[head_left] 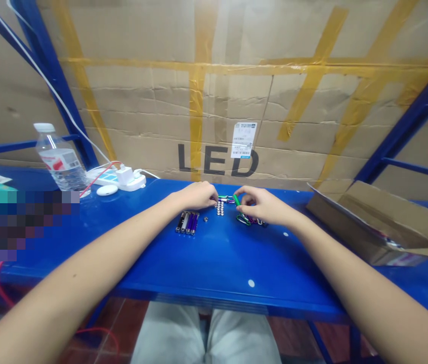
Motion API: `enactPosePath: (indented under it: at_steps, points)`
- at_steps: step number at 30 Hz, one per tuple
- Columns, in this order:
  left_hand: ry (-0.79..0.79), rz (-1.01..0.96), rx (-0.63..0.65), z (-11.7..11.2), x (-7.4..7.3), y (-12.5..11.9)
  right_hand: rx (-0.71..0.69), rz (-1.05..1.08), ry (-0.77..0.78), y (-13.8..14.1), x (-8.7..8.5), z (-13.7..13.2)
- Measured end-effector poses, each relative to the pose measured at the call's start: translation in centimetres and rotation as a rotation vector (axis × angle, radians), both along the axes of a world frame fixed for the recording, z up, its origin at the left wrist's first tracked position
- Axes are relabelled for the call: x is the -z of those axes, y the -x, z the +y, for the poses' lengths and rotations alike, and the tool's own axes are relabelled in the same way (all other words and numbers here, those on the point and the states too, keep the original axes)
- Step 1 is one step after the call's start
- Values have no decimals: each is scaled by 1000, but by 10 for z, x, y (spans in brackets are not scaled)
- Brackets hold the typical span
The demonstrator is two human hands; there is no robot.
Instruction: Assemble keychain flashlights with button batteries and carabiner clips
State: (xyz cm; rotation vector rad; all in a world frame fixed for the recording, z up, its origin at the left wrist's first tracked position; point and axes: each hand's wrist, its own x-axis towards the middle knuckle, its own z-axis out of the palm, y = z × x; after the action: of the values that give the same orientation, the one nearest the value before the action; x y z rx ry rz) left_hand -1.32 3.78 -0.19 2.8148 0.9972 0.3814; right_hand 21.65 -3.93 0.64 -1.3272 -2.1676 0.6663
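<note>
Green tube (237,200) — right hand (261,205) — long axis slanted, upper end leftward

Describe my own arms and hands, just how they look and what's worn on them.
Both the left hand and right hand are bare, without gloves. The left forearm and right forearm show no sleeves, watch or bracelet. A small spot marks the left forearm. Some fingertips are hidden or too small to make out.
</note>
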Motion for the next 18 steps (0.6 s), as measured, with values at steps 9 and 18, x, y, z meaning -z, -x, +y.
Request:
enactPosePath:
  at_steps: [9,18]
  points:
    - [-94,157,-46,-3,0,-4,-8,-29,-31,1,3,1]
    - [59,156,-95,-9,-12,-1,-34,-52,5,2,2,-1]
